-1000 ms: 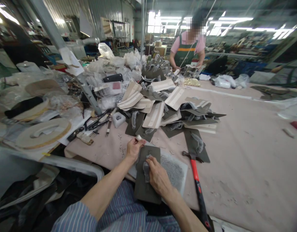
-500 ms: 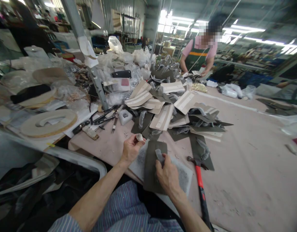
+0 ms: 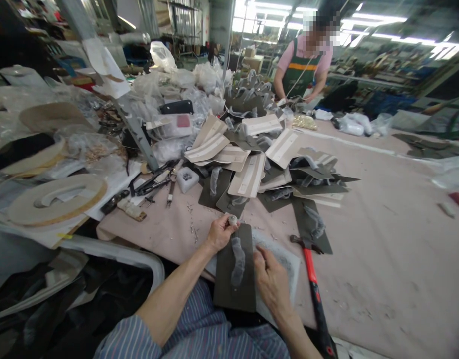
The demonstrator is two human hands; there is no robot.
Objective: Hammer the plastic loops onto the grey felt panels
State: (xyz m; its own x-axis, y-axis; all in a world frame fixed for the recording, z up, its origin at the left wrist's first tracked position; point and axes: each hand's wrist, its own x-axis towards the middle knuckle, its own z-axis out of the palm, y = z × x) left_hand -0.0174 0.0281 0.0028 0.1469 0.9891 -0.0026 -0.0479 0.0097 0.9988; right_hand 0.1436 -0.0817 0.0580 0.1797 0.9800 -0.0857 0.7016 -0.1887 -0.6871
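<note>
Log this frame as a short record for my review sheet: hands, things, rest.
Left hand: pinches a small white roll
Right hand: open, beside a dark olive panel
Things: grey fuzzy strip on the panel; grey-speckled white sheet under it; red-handled hammer to the right
Rest: heap of olive and cream panels; plastic bags; hand tools; co-worker in a green apron beyond the heap

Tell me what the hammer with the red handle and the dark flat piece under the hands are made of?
The hammer has a dull, dark head, probably steel. Its shiny red handle looks like plastic or fibreglass; I can't tell which. The dark olive panel has a flat, matte surface with no weave showing, so it may be leather or imitation leather.
</note>
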